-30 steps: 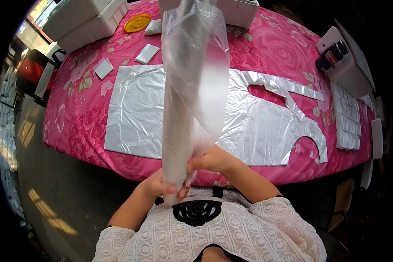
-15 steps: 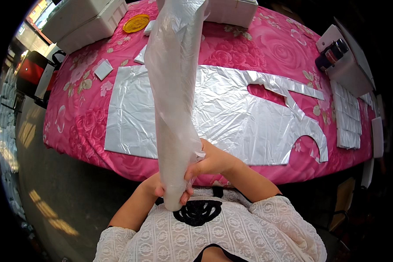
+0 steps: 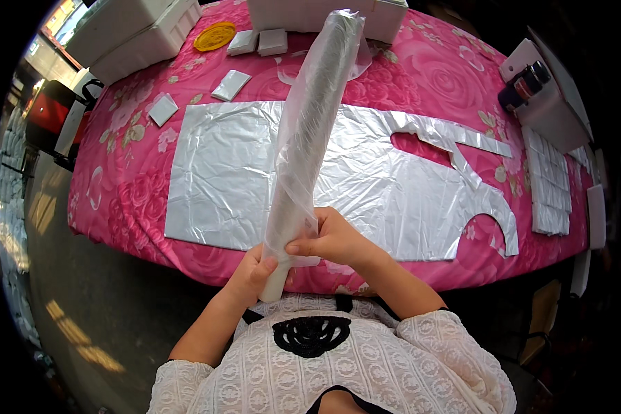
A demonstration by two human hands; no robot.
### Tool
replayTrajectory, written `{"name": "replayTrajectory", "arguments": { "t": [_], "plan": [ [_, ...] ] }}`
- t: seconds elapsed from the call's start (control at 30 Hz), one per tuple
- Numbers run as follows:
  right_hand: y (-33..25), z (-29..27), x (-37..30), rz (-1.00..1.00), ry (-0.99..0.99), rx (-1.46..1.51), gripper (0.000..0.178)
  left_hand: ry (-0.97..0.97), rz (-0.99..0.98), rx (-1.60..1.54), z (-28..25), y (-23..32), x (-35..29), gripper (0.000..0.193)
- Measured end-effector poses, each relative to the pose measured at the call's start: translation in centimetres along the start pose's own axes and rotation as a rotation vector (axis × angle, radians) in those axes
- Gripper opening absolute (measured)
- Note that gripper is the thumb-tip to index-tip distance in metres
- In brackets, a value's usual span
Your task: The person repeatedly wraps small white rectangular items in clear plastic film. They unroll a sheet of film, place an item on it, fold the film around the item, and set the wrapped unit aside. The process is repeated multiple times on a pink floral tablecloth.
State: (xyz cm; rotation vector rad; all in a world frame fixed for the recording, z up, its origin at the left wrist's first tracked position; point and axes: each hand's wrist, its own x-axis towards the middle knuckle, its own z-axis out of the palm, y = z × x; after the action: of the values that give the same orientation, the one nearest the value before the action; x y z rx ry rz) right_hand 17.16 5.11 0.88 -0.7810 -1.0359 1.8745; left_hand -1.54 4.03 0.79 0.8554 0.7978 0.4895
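A long roll of translucent plastic film (image 3: 307, 138) slants up and away from me, its lower end close to my body. My left hand (image 3: 257, 272) is wrapped round the roll near that end. Just above it, my right hand (image 3: 322, 238) pinches the loose film at the roll's right side. Beneath the roll a silvery plastic apron (image 3: 221, 176) lies flat across the table, its neck and strap cut-outs toward the right. The roll covers the middle of this apron.
A pink floral cloth (image 3: 127, 145) covers the table. Small folded white packets (image 3: 231, 85) and a yellow coiled ring (image 3: 214, 37) lie at the back left. Foam boxes (image 3: 141, 48) stand along the far side. To the right are a dark bottle (image 3: 524, 86) and stacked silvery packs (image 3: 549, 183).
The roll's far end has swung down and to the right, away from my head, uncovering the packets at the back. Both hands have moved slightly forward with it.
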Motion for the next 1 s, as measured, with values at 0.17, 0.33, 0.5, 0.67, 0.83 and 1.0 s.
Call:
{"name": "replayTrajectory", "arguments": {
  "t": [0.17,0.33,0.5,0.67,0.83,1.0],
  "plan": [
    [0.8,1.0,0.3,-0.008,-0.086,0.035,0.029,-0.393,-0.044,-0.356,-1.0,-2.2,-0.3,0.066],
    [2.0,0.9,0.2,0.0,-0.022,-0.038,0.025,-0.412,-0.064,-0.457,-1.4,-2.7,0.1,0.059],
    [3.1,0.1,0.3,0.179,0.196,-0.325,0.031,0.155,0.065,0.191,-1.5,-2.1,1.3,0.05],
    [1.4,1.4,0.1,0.166,0.214,-0.587,0.034,0.205,0.044,-0.043,-1.0,-2.6,1.5,0.049],
    [0.7,0.7,0.2,0.073,0.061,-0.725,0.042,0.278,-0.023,-0.019,-1.3,-1.8,1.1,0.046],
    [-4.8,0.2,0.3,-0.715,0.273,-1.393,0.053,0.286,-0.012,0.311,-1.5,-0.3,0.2,0.039]
  ]
}}
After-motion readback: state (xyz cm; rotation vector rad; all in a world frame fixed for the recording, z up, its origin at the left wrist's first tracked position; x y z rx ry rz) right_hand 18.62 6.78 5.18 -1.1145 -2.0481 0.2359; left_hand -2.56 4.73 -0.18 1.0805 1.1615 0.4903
